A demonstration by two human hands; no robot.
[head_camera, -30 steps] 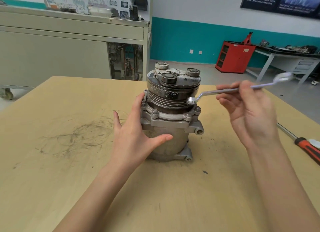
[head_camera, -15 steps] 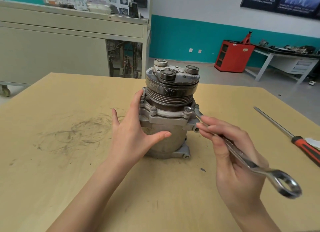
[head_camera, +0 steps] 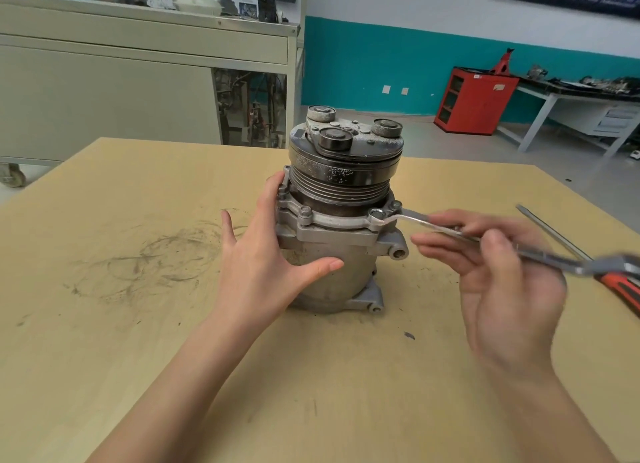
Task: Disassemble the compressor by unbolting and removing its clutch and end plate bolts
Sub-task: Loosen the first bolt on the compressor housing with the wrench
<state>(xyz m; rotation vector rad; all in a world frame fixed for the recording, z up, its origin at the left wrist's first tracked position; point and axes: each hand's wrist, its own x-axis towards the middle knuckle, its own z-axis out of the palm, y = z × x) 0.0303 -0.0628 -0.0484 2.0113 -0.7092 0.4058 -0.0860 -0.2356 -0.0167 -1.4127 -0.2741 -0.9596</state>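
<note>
Compressor (head_camera: 339, 220) upright on the tabletop (head_camera: 138, 324), left hand (head_camera: 263, 265) grip spread against its side, right hand (head_camera: 502, 272) grip pinching a ring wrench (head_camera: 433, 225) seated on a flange bolt (head_camera: 375, 215); red-handled screwdriver (head_camera: 620, 291) beyond, partly behind the wrench's blurred end.

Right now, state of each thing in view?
compressor, upright on the table.
clutch, mounted on top.
wrench, ring end on the front-right bolt.
front-left bolt, seated, no tool on it.
left hand, open, braces the compressor body.
right hand, pinches the wrench handle.
screwdriver, lies untouched on the table, right.
</note>
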